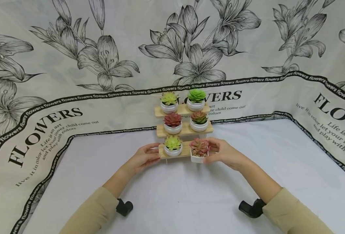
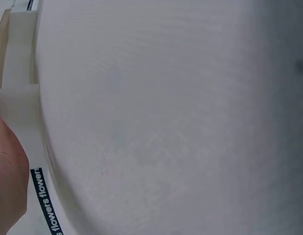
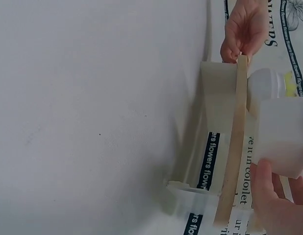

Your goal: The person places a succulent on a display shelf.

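A three-tier wooden plant stand (image 1: 184,130) with white supports stands on the white cloth. My left hand (image 1: 144,158) pinches the left end of its lowest board (image 3: 235,142), beside a yellow-green succulent in a round white pot (image 1: 173,147). With thumb and fingers, my right hand (image 1: 226,154) holds a pink-red succulent in a square white pot (image 1: 200,155) at that board's right end. The pot (image 3: 283,137) is close over the board in the right wrist view. Only part of my left hand (image 2: 8,181) shows in the left wrist view.
The middle board bears a dark red succulent (image 1: 172,123) and a reddish-green one (image 1: 199,121). On the top board sit a yellow-green succulent (image 1: 169,101) and a bright green one (image 1: 196,99). Behind the stand rises a flower-printed cloth backdrop (image 1: 125,110).
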A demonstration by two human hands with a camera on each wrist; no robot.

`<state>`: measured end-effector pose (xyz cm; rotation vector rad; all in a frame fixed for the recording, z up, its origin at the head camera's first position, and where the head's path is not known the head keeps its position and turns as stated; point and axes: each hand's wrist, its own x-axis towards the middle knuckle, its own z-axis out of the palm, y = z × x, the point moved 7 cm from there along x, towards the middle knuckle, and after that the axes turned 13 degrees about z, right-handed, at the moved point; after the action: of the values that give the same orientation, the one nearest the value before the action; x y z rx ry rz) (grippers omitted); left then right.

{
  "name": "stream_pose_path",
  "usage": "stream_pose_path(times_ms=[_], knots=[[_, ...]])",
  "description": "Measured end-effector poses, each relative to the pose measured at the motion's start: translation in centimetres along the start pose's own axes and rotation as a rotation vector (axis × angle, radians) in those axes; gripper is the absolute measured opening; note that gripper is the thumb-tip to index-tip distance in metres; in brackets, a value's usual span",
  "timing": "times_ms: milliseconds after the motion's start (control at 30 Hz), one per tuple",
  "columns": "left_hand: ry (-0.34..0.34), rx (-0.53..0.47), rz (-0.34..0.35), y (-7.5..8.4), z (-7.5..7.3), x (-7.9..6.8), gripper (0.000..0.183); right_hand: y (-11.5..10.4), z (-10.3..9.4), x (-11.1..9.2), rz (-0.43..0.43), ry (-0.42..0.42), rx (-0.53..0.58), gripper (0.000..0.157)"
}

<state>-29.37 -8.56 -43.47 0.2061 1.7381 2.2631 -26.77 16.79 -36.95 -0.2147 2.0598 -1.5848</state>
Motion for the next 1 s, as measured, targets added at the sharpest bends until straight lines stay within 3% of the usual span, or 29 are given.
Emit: stream_pose_path(times_ms=[1000], knots=[[0.007,-0.001,-0.004,0.0,-0.1,0.0,0.056,0.2,-1.9,2.9,0.068,0.037,0.087,0.071]])
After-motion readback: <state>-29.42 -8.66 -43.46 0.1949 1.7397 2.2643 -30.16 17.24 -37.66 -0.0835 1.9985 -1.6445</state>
